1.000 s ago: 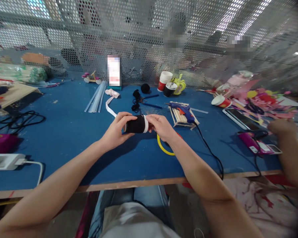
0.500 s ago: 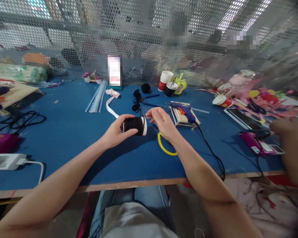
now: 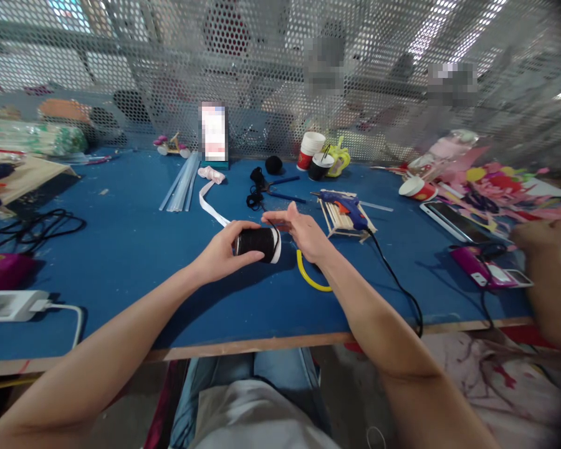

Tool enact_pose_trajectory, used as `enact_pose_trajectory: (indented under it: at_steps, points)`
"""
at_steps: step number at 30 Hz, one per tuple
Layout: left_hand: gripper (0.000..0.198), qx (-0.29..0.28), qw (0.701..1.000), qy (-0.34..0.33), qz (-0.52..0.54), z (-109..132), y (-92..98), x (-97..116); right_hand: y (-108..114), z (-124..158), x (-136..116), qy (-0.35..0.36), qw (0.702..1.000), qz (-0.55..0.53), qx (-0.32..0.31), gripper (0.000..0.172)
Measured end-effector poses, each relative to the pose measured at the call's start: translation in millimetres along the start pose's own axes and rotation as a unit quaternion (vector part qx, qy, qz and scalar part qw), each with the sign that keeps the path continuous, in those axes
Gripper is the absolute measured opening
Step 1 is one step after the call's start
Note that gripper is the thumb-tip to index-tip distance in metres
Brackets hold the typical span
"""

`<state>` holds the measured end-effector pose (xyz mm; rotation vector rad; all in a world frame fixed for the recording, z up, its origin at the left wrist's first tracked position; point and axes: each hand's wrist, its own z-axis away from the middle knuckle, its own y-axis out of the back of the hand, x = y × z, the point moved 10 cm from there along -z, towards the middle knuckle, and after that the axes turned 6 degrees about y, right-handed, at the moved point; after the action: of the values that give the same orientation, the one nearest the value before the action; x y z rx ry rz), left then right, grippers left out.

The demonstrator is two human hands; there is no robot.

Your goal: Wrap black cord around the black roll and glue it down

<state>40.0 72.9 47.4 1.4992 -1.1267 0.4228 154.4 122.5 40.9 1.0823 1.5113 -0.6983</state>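
My left hand [image 3: 224, 252] is wrapped round a paper cup [image 3: 277, 246] lying on its side in the air over the table, its wall covered with wound black yarn [image 3: 252, 244] and its white end facing right. A loose strand of the yarn runs across that end toward my right fingertips. Close by on the right, my right hand [image 3: 303, 232] has its fingers stretched out flat and the thumb raised; the strand passes at its fingers, and a firm grip on it does not show. Beyond the hands lies a small tangle of black yarn [image 3: 254, 201].
A blue-handled tool [image 3: 283, 181] lies ahead, with a glue gun [image 3: 353, 209] on a small stick frame to the right. A yellow ring [image 3: 308, 280] is under my right wrist. White ribbon [image 3: 210, 202], glue sticks [image 3: 182, 184] and cups [image 3: 312, 143] stand farther back. A co-worker's hand [image 3: 540, 240] is at right.
The cup and my left hand have shifted slightly right and down. My right fingers have straightened and reach farther left, over the cup's end.
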Motion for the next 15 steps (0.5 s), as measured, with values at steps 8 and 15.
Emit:
enact_pose_trajectory:
  at_steps: [8,15]
  points:
    - [0.061,-0.051,0.997,-0.065,-0.002,7.5,-12.3,17.7,-17.6,4.8,-19.4,0.048,0.997,-0.027,-0.050,0.054]
    - [0.049,-0.080,0.994,-0.057,-0.058,7.5,-14.0,23.8,1.3,2.1,2.4,-0.043,0.991,0.128,-0.008,0.047]
